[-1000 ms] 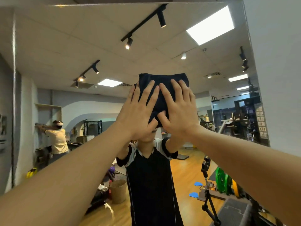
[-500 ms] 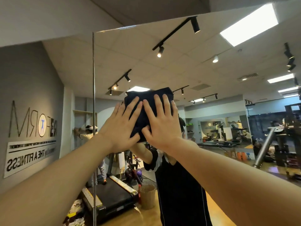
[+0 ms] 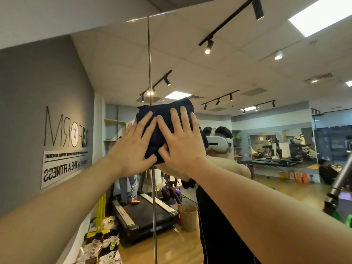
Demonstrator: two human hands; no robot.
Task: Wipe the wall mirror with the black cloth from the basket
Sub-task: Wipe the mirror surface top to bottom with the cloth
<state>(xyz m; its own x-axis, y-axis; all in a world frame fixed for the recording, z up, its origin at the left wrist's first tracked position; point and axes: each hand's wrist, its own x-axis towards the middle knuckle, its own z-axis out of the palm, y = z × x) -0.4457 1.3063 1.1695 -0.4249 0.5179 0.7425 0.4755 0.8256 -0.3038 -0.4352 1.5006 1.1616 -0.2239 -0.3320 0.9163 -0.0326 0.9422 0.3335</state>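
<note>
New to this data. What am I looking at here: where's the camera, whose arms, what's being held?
There is no robot here. A person wears one wide-angle camera on the head, so the single view looks forward along their own arms. The surface in front is a wall mirror, made of panels that meet at a vertical seam. Most of what you see is a gym reflected in it: a treadmill, reversed wall lettering, and the person themselves, wearing a white headset. The left hand and right hand lie side by side with fingers spread flat, pressing a folded black cloth against the glass, over the seam. Neither hand curls round it; they push it flat, as for wiping.
</note>
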